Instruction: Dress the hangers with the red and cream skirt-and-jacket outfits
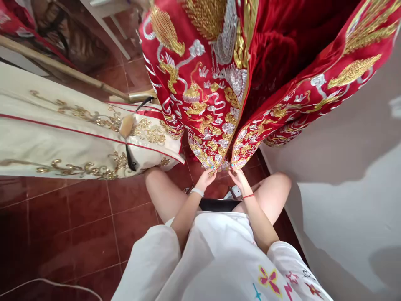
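A red embroidered jacket (206, 104) hangs ahead of the person, filling the far middle and far right; its two front edges part widely at the far end, showing dark red lining (275, 54), and draw close together near the lap. The left hand (207, 177) pinches the lower corner of the left front panel, fingers closed narrow on the hem. The right hand (238, 177) holds the lower corner of the right panel in a similar narrow pinch. A slim gap lies between the two hands, just beyond the knees.

To the left, cream cloth (62, 146) with gold embroidery and red piping runs in from the left edge and ends at a red-trimmed border, close against the jacket's left side and the left knee (156, 184). A tan piece with black ends (126, 126) lies on it. Behind it a bamboo pole (94, 85) slants toward the jacket, and white furniture legs (109, 29) stand farther off.

Room for the left elbow opens over the red tiled floor (84, 225), where a pale cable (59, 284) curves at the near left. On the right, a white wall (351, 217) rises near the right knee (278, 184), leaving that side tighter.
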A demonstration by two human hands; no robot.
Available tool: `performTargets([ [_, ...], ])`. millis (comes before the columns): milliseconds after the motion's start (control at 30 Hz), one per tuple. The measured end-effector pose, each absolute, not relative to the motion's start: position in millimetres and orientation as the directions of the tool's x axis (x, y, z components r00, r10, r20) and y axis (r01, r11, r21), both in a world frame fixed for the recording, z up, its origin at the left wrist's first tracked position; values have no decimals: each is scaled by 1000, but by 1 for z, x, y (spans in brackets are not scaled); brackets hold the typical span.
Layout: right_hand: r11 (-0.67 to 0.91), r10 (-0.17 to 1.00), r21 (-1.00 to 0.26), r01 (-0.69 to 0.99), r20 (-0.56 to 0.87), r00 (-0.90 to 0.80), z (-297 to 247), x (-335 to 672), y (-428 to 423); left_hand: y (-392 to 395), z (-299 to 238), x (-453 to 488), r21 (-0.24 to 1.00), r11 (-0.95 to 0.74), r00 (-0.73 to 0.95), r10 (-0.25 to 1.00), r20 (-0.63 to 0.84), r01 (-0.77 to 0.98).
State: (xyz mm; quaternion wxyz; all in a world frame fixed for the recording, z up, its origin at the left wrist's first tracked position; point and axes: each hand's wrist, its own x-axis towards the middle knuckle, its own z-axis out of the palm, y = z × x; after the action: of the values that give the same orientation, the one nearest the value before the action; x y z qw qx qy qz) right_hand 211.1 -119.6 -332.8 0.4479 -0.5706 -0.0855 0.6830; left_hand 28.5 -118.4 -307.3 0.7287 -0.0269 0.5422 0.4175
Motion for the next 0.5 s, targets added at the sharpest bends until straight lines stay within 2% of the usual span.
performTargets([
  [100,-592,713,-607,-531,-701,7,-315,210,-144,-135,-293,27,372,691,153,572,-806,-620],
  [200,-610,722,-559,-563,-684,-104,-298,207,-162,-144,-278,25,421,686,234,647,-726,-594],
  [300,-618,729,-520,-590,-659,-183,-286,202,-175,-152,-268,23,491,657,241,707,-665,-571],
  [500,-556,788,-548,-625,-587,-185,-275,189,-186,-170,-254,23,496,618,233,738,-633,-610],
])
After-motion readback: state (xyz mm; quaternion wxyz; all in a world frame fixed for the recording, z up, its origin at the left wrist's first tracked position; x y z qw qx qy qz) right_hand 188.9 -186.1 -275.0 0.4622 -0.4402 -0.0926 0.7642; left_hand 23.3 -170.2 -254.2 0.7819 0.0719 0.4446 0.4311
